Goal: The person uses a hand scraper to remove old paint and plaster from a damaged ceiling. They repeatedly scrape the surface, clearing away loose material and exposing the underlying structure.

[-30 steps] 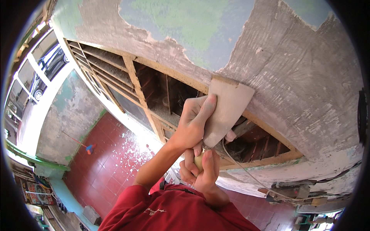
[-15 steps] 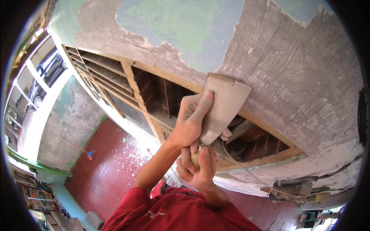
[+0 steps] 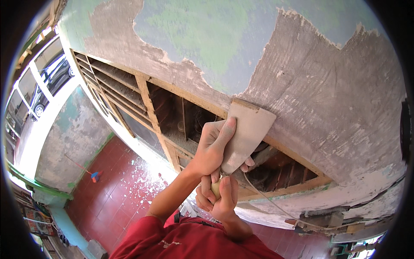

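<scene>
A wide scraper (image 3: 248,129) with a pale, dusty blade and a light yellowish handle is in both my hands. My left hand (image 3: 211,149) is closed on the blade's lower part, thumb flat on the front and fingertips showing past its right side. Below it, my right hand (image 3: 217,196) wraps round the handle. The blade's broad edge points up at the wall (image 3: 315,77), just under the lower tip of a green-blue paint patch (image 3: 207,43). Whether the edge touches the wall, I cannot tell. Dust whitens my left thumb.
Behind the scraper runs a wooden vent frame (image 3: 151,103) with dusty slats and dark openings. A cable (image 3: 267,196) hangs across its lower right. Paint flakes (image 3: 142,181) litter the red tiled floor (image 3: 103,203), where a blue-headed broom (image 3: 95,176) stands at the left.
The blade's edge has come down slightly from the paint patch's tip. The whole view has shifted a little, with the wall sitting lower in it. Both hands keep their hold on the scraper.
</scene>
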`<state>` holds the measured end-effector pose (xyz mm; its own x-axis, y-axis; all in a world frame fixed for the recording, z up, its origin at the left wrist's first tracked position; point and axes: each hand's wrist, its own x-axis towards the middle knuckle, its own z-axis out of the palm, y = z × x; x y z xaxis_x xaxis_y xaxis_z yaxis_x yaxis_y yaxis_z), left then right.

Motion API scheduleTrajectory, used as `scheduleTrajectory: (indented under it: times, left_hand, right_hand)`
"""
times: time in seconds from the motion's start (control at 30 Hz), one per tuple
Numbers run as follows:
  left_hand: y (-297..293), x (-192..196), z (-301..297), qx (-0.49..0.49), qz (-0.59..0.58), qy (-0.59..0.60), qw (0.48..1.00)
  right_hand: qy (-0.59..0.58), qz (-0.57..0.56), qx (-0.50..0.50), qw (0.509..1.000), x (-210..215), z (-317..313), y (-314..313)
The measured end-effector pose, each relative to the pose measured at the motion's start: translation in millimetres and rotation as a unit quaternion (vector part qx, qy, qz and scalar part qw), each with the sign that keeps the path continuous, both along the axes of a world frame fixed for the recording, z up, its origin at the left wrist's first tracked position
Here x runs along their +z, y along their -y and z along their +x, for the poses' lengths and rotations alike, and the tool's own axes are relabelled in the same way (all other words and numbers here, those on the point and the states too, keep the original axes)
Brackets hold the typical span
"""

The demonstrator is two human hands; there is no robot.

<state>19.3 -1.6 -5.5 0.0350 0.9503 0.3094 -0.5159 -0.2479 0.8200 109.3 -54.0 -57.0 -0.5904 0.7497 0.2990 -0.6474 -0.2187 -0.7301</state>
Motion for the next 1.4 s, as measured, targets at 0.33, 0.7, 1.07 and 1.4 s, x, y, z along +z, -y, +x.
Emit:
scheduleTrajectory:
  times: [0.33,0.7,1.07,1.4]
  left_hand:
    - [-2,0,-1,-0.01,0.007,0.022,1.0]
    - [-5,6,-8,-0.02,0.005,0.011,1.0]
    - [-1,6,-10,0.03,-0.009,-0.029,0.999]
    - [-1,-3,-14,0.041,-0.024,-0.012,0.999]
  right_hand:
    - [-0.055,-0.043,0.008,0.998,-4,1,3]
    - [-0.049,-0.046,0.027,0.997,1,-5,2]
    - [0.019,-0.008,0.013,1.0,-3,-2,-3]
    - [-0.023,-0.051,0.004,0.998,-5,-11,1]
